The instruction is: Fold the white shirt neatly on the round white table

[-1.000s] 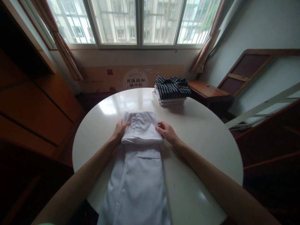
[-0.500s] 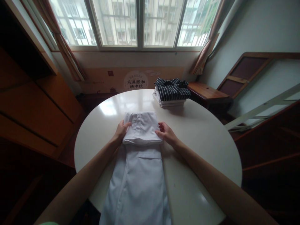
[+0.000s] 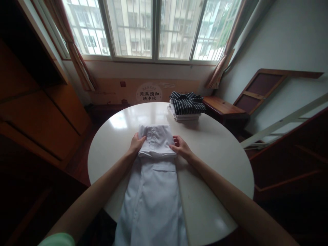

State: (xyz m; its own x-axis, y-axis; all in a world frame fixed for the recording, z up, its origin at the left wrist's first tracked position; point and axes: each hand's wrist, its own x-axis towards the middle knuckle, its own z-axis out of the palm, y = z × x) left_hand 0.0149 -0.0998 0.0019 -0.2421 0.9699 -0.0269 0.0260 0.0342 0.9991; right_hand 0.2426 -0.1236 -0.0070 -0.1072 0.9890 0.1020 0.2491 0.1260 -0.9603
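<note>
A long white garment (image 3: 159, 201) lies lengthwise on the table and runs off its near edge. Its far end is folded over into a neat block with a buttoned placket (image 3: 153, 136) on top. My left hand (image 3: 136, 142) grips the left side of this block, thumb on the cloth and fingers beneath. At the right side my right hand (image 3: 180, 146) pinches the folded edge, its thumb near the lower corner. A slit like a pocket opening shows just below the fold.
A round white table (image 3: 215, 153) carries a stack of folded white clothes (image 3: 188, 117) at its far right, topped by black-and-white striped cloth (image 3: 187, 102). Behind it stand a wooden bench (image 3: 222, 105) and a barred window (image 3: 133, 30). Wooden cabinets (image 3: 38, 116) line the left.
The view has tilted up and shifted slightly. Both hands keep hold of the folded block; they look a little closer together, and the cloth between them is slightly rumpled.
</note>
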